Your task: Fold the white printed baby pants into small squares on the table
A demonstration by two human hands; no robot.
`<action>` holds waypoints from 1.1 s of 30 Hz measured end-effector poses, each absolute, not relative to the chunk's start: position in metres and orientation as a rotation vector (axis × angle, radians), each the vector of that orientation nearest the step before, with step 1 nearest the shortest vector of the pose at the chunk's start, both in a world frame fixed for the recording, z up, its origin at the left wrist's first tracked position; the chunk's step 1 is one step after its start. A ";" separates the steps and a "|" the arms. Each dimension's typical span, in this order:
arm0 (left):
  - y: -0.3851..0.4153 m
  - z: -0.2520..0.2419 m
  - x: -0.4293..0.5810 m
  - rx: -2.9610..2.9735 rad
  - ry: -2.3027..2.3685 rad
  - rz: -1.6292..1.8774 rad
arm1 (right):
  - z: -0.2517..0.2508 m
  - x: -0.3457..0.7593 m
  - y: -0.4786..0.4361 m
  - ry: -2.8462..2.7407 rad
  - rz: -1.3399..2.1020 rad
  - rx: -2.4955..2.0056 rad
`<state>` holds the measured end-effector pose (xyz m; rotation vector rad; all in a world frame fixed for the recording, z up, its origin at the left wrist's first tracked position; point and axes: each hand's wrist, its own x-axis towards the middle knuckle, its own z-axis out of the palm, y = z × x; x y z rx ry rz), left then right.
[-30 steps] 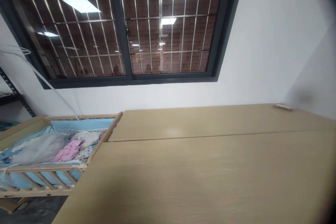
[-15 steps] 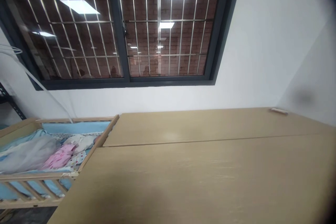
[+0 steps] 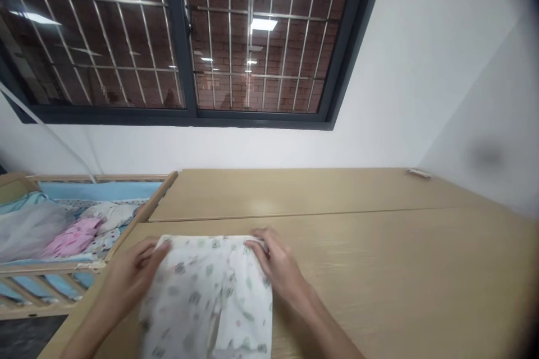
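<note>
A small pair of white baby pants (image 3: 185, 291) with green and grey prints hangs between my hands, waistband up and a gap between the two legs. At the left end of the waistband, my left hand (image 3: 137, 272) pinches the fabric between thumb and fingers. My right hand (image 3: 278, 266) grips the other end of the waistband. Beneath and behind the pants lies the wooden tabletop (image 3: 379, 286). The lower ends of the legs run out of the picture at the bottom.
To the left stands a wooden crib (image 3: 154, 205) with blue lining, a pink cloth (image 3: 76, 237) and other bedding in it. A thin strip (image 3: 418, 173) lies at the table's far right corner. Behind is a white wall with a barred window (image 3: 261, 119).
Both my hands have come into view from below, holding the pants by the waistband. The view has shifted a little, so the crib and window sit further left and higher.
</note>
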<state>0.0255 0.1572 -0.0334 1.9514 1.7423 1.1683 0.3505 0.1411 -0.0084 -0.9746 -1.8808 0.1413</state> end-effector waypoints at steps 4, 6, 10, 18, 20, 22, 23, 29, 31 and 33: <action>0.210 -0.071 0.065 2.077 1.657 0.852 | -0.058 0.382 0.196 -1.967 0.248 -1.229; 0.233 -0.096 0.084 2.102 1.709 0.754 | -0.086 0.391 0.217 -2.059 0.246 -1.301; 0.263 -0.136 0.104 2.186 1.803 0.673 | -0.125 0.394 0.244 -2.153 0.190 -1.382; 0.300 -0.158 0.119 2.314 2.105 0.600 | -0.142 0.397 0.301 -2.210 0.059 -1.520; 0.306 -0.158 0.122 2.336 2.158 0.592 | -0.141 0.401 0.317 -2.205 0.053 -1.543; 0.310 -0.156 0.125 2.355 2.196 0.581 | -0.140 0.404 0.330 -2.183 0.062 -1.565; 0.311 -0.154 0.126 2.361 2.210 0.575 | -0.141 0.406 0.335 -2.163 0.070 -1.578; 0.309 -0.129 0.140 2.363 2.213 0.589 | -0.146 0.409 0.343 -2.011 0.105 -1.678; 0.296 -0.116 0.149 2.394 2.135 0.594 | -0.147 0.410 0.343 -1.979 0.121 -1.687; 0.268 -0.105 0.162 2.453 1.980 0.571 | -0.147 0.410 0.343 -1.952 0.148 -1.683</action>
